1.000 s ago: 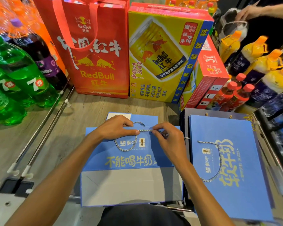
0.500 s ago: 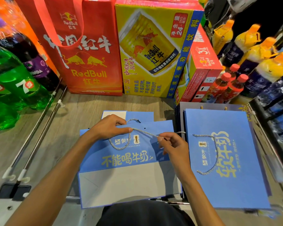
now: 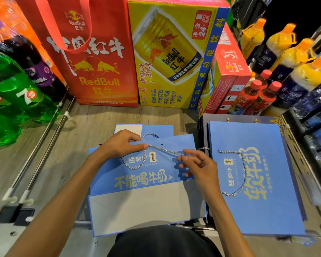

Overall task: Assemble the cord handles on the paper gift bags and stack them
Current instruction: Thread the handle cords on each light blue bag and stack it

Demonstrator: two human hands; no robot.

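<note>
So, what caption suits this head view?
Left hand and right hand stretch a cord over a blue gift bag beside the finished stack.

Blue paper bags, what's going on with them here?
A person is fitting a cord handle onto a flat blue bag. The left hand pinches the cord at the bag's top edge, and the right hand pinches it further along, pulling it taut. A stack of bags lies to the right, its top bag already corded.

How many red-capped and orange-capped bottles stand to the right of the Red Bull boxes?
Red-capped bottles: 3
Orange-capped bottles: 4
Total: 7
</note>
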